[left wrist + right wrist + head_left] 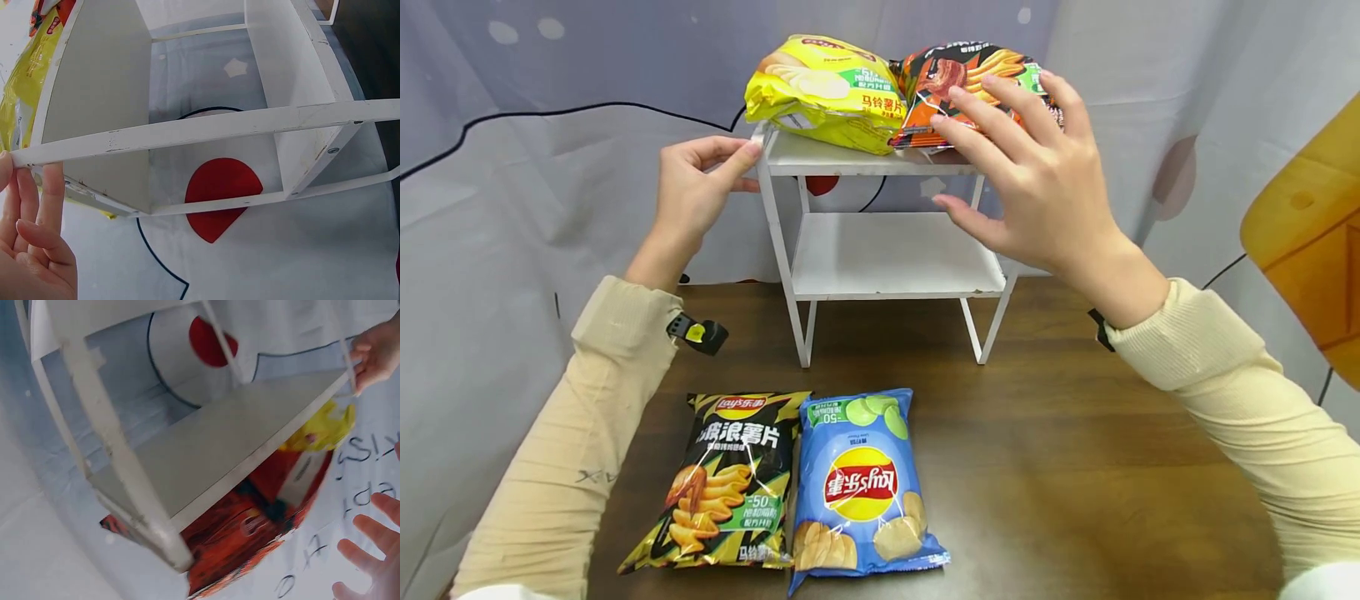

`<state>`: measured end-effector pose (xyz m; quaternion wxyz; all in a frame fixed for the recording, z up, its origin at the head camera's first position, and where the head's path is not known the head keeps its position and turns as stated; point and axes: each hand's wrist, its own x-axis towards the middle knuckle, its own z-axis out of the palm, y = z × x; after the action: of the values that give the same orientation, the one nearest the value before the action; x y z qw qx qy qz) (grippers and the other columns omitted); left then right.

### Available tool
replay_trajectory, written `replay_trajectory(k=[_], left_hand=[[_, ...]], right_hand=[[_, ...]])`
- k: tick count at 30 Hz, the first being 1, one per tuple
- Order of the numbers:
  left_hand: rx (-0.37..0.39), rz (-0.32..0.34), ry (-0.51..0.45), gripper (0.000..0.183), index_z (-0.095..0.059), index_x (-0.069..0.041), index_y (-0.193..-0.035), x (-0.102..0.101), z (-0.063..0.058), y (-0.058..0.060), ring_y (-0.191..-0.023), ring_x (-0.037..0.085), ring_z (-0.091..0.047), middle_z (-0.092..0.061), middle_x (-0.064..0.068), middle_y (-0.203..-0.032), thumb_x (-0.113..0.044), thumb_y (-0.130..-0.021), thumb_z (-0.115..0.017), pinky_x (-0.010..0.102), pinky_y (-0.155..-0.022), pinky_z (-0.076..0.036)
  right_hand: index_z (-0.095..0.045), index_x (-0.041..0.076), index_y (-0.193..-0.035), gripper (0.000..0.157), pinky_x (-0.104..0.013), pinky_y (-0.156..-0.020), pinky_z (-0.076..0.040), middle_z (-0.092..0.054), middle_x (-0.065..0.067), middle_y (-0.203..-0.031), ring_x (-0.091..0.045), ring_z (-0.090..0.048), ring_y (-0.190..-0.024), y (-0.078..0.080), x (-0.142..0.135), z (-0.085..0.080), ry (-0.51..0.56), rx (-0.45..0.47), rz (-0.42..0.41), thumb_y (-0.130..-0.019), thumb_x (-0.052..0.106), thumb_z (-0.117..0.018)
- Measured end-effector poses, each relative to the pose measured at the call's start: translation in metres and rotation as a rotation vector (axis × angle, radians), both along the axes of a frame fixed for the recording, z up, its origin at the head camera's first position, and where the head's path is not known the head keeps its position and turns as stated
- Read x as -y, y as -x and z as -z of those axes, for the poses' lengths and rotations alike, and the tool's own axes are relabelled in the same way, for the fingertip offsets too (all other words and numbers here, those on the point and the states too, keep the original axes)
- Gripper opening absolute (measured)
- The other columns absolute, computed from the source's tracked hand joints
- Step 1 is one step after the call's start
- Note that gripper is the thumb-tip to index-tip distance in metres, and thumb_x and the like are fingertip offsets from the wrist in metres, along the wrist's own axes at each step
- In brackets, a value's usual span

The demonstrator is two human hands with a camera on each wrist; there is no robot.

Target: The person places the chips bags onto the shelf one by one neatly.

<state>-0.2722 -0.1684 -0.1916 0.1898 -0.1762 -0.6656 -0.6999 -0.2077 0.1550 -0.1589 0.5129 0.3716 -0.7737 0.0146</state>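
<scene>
With thumb and fingers, my left hand (pixel 691 185) pinches the top left corner of a white two-tier shelf rack (pixel 895 254). In the left wrist view, fingers (pixel 52 194) wrap the end of the rack's post. My right hand (pixel 1037 171) is spread, fingers apart, in front of an orange-and-black chip bag (pixel 943 79) on the top tier, partly covering it in the head view. Beside that bag, a yellow chip bag (pixel 827 92) lies on the top tier, near my left hand. The right wrist view shows the rack upside down, with spread fingers (pixel 375 532) at the right edge.
On the brown table (pixel 1060 467), a black chip bag (pixel 730 475) and a blue chip bag (pixel 868 442) lie side by side in front of the rack. Behind hangs a pale patterned curtain (pixel 602 67) with a dark cable (pixel 587 107) across it.
</scene>
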Motion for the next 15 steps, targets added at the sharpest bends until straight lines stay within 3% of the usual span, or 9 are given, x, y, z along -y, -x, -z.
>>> replay_trajectory(k=[8, 15], left_hand=[[-0.023, 0.003, -0.012, 0.006, -0.075, -0.003, -0.086, -0.001, 0.0, 0.0, -0.064, 0.01, -0.066, -0.068, 0.0, -0.082, -0.008, -0.083, -0.075, 0.02, -0.06, -0.058], [-0.022, -0.001, -0.009, 0.007, -0.075, -0.003, -0.087, -0.002, -0.001, 0.0, -0.063, 0.01, -0.066, -0.068, -0.001, -0.082, -0.008, -0.083, -0.075, 0.019, -0.06, -0.058]], right_hand=[[-0.057, 0.014, -0.133, 0.044, -0.048, -0.096, -0.047, -0.058, -0.007, -0.136, -0.031, -0.053, -0.125, -0.033, 0.01, 0.023, -0.058, -0.013, 0.002, -0.094, 0.034, -0.053], [-0.057, 0.011, -0.133, 0.047, -0.047, -0.091, -0.051, -0.059, -0.011, -0.134, -0.033, -0.055, -0.123, -0.058, 0.018, 0.05, -0.125, -0.016, -0.001, -0.096, 0.038, -0.047]])
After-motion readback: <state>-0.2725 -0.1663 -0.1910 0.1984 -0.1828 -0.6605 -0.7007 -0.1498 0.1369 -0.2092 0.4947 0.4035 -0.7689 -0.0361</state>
